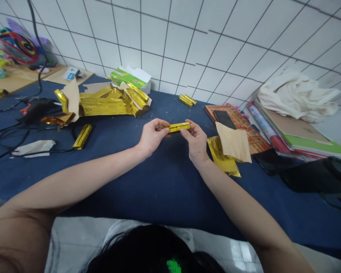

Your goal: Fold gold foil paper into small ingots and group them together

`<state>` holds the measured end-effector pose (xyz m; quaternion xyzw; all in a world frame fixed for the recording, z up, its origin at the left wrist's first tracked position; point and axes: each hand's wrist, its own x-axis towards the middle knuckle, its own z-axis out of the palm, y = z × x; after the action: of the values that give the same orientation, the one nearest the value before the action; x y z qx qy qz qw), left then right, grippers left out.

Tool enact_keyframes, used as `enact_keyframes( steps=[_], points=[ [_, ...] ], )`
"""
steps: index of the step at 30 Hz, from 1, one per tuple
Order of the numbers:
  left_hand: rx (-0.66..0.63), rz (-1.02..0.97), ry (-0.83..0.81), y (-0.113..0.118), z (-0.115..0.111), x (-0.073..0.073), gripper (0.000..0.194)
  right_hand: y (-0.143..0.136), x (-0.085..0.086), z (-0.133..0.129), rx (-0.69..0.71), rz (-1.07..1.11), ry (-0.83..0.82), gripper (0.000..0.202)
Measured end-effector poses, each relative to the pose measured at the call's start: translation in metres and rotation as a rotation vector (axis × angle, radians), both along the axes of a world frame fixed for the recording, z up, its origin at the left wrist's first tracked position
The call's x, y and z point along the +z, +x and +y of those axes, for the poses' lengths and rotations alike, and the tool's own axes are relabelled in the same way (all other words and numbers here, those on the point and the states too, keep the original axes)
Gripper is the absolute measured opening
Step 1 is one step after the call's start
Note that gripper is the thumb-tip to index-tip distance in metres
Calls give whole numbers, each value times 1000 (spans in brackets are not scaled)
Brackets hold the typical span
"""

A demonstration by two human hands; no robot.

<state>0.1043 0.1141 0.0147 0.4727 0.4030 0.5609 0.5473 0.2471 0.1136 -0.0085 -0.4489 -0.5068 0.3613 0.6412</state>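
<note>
Between both hands, a narrow roll of shiny gold foil paper is held level above the blue table cover. My left hand pinches its left end between thumb and fingers. At the right end, my right hand grips it the same way, with the thumb along the near side. Small rolled gold tubes lie beyond the hands near the wall. Gold foil sheets and a tan paper piece rest just right of my right hand.
A heap of gold foil strips lies at the back left, beside a green tissue box. Further left are a black glue gun, cables and a gold roll. Books, a dark phone and a black cylinder occupy the right.
</note>
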Motion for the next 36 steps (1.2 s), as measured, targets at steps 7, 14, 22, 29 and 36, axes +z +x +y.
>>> enact_keyframes(
  steps=[7, 14, 22, 29, 36],
  points=[
    [-117, 253, 123, -4, 2, -4, 21, -1, 1, -1, 89, 122, -96, 23],
    [-36, 619, 283, -11, 2, -3, 27, 0, 3, -3, 130, 158, -155, 14],
    [-55, 664, 371, -11, -5, 0, 24, 0, 7, -4, 188, 215, -296, 11],
    [-91, 684, 329, -10, -2, -5, 26, -1, 5, -4, 181, 144, -286, 10],
    [-98, 859, 360, -12, 0, -5, 28, -4, 3, -5, 162, 4, -258, 8]
  ],
)
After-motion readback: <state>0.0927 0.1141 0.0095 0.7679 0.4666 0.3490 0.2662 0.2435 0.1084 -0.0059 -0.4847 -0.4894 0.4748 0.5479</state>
